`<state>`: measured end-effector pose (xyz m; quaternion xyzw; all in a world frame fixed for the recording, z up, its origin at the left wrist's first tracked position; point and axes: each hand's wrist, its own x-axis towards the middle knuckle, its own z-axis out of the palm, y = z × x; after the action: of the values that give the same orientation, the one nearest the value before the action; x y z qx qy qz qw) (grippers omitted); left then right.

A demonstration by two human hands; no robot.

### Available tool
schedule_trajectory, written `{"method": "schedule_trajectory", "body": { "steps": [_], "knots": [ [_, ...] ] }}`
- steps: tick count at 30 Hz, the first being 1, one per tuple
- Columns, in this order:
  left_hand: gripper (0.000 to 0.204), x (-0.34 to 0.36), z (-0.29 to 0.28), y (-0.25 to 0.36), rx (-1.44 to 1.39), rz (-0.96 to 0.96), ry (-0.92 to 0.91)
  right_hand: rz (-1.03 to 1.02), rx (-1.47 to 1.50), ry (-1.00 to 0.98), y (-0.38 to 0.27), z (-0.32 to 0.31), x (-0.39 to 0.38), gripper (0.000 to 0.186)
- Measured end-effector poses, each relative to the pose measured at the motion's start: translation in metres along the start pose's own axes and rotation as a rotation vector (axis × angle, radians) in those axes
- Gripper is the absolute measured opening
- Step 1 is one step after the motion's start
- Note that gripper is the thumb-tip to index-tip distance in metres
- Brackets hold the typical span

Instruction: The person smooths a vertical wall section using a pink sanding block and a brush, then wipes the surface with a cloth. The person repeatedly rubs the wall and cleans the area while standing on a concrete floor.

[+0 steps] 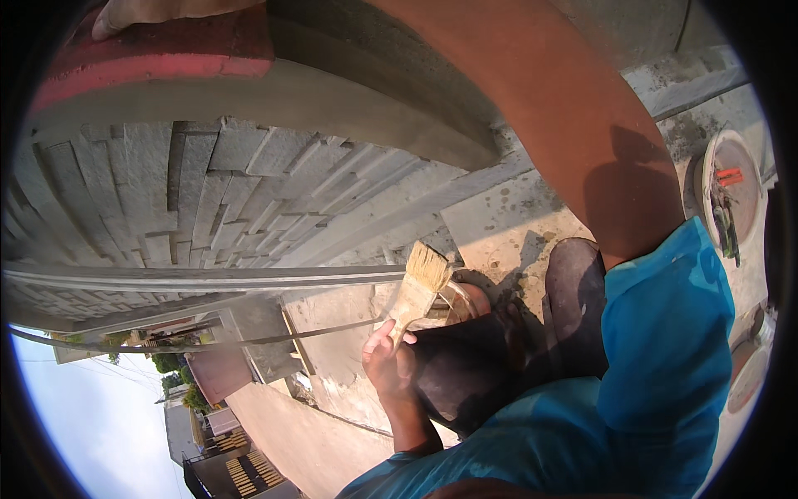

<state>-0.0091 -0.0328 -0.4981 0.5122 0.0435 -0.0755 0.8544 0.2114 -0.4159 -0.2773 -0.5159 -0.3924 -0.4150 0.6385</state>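
The left hand [389, 358] is bent up, its fingers wrapped round a brush [421, 287], bristles above them. The right arm [532, 100] stretches up; its hand [170, 10] touches a red block [166, 62]; I can't tell if it grips. A grey ledge's edge [332, 104] is near those fingers.

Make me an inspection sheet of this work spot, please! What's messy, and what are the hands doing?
Surface: pale, dark-spotted ground; grey stacked-stone wall with a smooth grey ledge.
Job's things: wide, flat brush with pale bristles; red block with a pink edge, material unclear.
Clutter: round whitish bucket with orange and dark tools.
Hands: left hand grips the brush handle; right hand, partly out of view, touches the block.
Cables: long, thin dark strip; cannot tell if it's one.
Surroundings: pale sky, green trees, buildings.
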Motion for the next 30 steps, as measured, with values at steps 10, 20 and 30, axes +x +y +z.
{"method": "schedule_trajectory", "body": {
  "steps": [10, 20, 30],
  "knots": [
    [0.04, -0.007, -0.012, 0.003, 0.012, 0.015, -0.033, -0.111, -0.081, 0.198, 0.008, -0.033, -0.07, 0.031],
    [0.041, 0.008, -0.005, -0.005, -0.163, 0.028, -0.145, 0.041, -0.117, 0.029, 0.002, -0.005, -0.015, 0.031],
    [0.039, -0.012, -0.003, -0.003, -0.202, 0.044, -0.015, 0.452, -0.234, 0.071, 0.073, 0.001, -0.194, 0.035]
  ]
}}
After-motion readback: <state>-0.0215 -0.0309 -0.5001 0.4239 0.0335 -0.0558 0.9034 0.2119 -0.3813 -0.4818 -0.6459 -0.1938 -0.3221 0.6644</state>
